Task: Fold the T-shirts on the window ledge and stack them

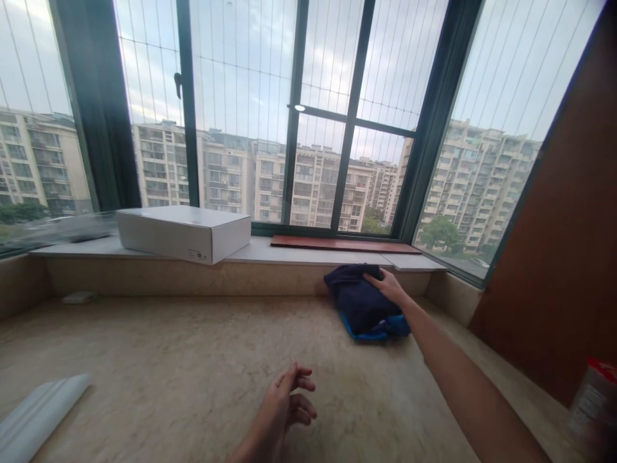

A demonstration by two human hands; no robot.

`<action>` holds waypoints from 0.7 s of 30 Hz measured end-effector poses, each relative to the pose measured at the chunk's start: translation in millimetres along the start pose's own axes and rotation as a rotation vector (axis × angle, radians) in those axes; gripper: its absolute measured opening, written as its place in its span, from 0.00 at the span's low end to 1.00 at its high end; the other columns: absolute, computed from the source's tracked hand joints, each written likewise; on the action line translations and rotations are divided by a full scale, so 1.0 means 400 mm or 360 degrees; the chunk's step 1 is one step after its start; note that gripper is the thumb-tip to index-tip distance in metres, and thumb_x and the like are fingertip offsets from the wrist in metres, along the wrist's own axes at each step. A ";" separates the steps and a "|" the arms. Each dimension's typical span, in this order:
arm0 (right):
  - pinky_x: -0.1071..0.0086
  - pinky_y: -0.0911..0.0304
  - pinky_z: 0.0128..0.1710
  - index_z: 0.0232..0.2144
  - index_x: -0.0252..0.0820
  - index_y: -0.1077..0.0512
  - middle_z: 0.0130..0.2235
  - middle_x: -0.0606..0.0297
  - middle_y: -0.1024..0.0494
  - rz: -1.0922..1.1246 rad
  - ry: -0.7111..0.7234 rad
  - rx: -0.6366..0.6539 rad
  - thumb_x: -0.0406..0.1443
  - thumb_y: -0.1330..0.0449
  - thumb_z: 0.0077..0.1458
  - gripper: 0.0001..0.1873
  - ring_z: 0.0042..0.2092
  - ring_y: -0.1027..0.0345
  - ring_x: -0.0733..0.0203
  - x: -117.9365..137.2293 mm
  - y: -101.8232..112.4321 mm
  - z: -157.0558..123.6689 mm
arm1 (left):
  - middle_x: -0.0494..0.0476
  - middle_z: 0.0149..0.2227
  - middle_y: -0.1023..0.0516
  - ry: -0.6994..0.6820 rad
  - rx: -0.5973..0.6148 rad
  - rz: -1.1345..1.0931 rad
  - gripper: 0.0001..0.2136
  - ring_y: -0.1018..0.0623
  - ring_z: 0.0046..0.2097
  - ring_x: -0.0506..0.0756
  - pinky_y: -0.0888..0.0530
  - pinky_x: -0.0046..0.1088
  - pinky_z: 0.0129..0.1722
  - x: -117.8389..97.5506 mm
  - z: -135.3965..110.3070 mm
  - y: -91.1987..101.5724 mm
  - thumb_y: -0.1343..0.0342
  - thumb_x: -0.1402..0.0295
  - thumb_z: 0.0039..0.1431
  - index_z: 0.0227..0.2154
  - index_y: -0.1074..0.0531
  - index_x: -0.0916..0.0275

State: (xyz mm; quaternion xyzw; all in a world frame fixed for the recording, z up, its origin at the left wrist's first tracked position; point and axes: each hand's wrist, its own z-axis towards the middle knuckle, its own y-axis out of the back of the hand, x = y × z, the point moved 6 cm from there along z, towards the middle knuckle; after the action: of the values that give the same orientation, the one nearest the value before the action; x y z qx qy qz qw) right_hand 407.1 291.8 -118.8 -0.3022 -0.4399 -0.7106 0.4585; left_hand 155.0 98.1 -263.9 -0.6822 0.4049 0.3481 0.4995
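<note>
Beneath the right grip [388, 287], navy cloth [355, 301], top edge pinched, left grip [285, 400] spread.

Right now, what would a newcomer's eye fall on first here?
Probably the dark-blue cloth bundle, right of centre, held in the right hand. Then the white rectangular box on the white window sill, left of centre. The left hand, open, is at bottom centre.
</note>
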 end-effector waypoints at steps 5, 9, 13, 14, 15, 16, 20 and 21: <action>0.52 0.29 0.52 0.56 0.41 0.30 0.57 0.56 0.27 -0.0607 -0.0014 0.0297 0.43 0.39 0.66 0.19 0.53 0.28 0.52 -0.071 -0.083 0.062 | 0.51 0.30 0.24 -0.0055 0.0016 -0.0036 0.28 0.25 0.19 0.50 0.34 0.25 0.19 -0.011 -0.003 -0.003 0.39 0.39 0.50 0.36 0.30 0.62; 0.45 0.47 0.66 0.63 0.43 0.34 0.68 0.49 0.37 -0.1015 -0.0066 0.0588 0.50 0.43 0.66 0.29 0.67 0.42 0.43 -0.179 -0.190 0.045 | 0.51 0.28 0.24 -0.0004 0.0059 -0.0018 0.31 0.25 0.18 0.50 0.34 0.26 0.17 0.011 0.008 -0.006 0.39 0.36 0.47 0.36 0.30 0.62; 0.51 0.62 0.71 0.72 0.39 0.48 0.74 0.49 0.51 -0.1234 -0.0154 0.0791 0.56 0.51 0.67 0.41 0.74 0.60 0.42 -0.265 -0.227 0.045 | 0.50 0.28 0.24 -0.0018 0.0088 0.0046 0.32 0.25 0.18 0.50 0.33 0.26 0.18 0.013 0.002 -0.009 0.39 0.35 0.46 0.35 0.30 0.62; 0.53 0.61 0.70 0.71 0.38 0.47 0.73 0.49 0.50 -0.1254 -0.0159 0.0832 0.56 0.51 0.66 0.42 0.73 0.58 0.42 -0.274 -0.225 0.054 | 0.50 0.28 0.24 -0.0022 0.0092 0.0057 0.32 0.25 0.18 0.50 0.34 0.26 0.18 0.010 -0.002 -0.009 0.39 0.35 0.46 0.35 0.30 0.62; 0.54 0.60 0.70 0.71 0.37 0.45 0.73 0.48 0.48 -0.1269 -0.0155 0.0862 0.56 0.50 0.65 0.42 0.73 0.57 0.42 -0.278 -0.220 0.066 | 0.50 0.28 0.24 -0.0024 0.0098 0.0066 0.31 0.25 0.19 0.50 0.34 0.26 0.18 0.008 -0.005 -0.010 0.39 0.35 0.47 0.35 0.30 0.62; 0.54 0.60 0.70 0.70 0.37 0.44 0.72 0.48 0.47 -0.1280 -0.0143 0.0874 0.57 0.50 0.65 0.42 0.73 0.56 0.42 -0.280 -0.212 0.076 | 0.50 0.29 0.24 -0.0026 0.0104 0.0071 0.31 0.25 0.19 0.50 0.34 0.26 0.18 0.006 -0.008 -0.010 0.39 0.36 0.47 0.35 0.30 0.62; 0.56 0.63 0.70 0.71 0.41 0.46 0.73 0.54 0.48 -0.1327 -0.0069 0.0823 0.56 0.60 0.69 0.39 0.73 0.57 0.46 -0.279 -0.184 0.079 | 0.51 0.29 0.23 -0.0024 0.0143 0.0109 0.30 0.25 0.18 0.51 0.34 0.26 0.18 0.008 -0.009 -0.013 0.39 0.37 0.48 0.35 0.30 0.62; 0.56 0.62 0.70 0.71 0.41 0.46 0.73 0.54 0.47 -0.1337 -0.0057 0.0823 0.56 0.60 0.69 0.38 0.73 0.55 0.46 -0.281 -0.182 0.070 | 0.52 0.29 0.23 -0.0020 0.0156 0.0121 0.30 0.25 0.18 0.51 0.34 0.26 0.18 0.010 -0.006 -0.014 0.39 0.37 0.48 0.35 0.30 0.62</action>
State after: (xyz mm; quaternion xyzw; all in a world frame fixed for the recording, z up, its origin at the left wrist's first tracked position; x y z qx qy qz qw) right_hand 385.7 374.4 -225.8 0.0128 -0.6933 -0.6964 0.1848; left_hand 161.9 95.8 -264.7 -0.6388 0.4439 0.3508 0.5213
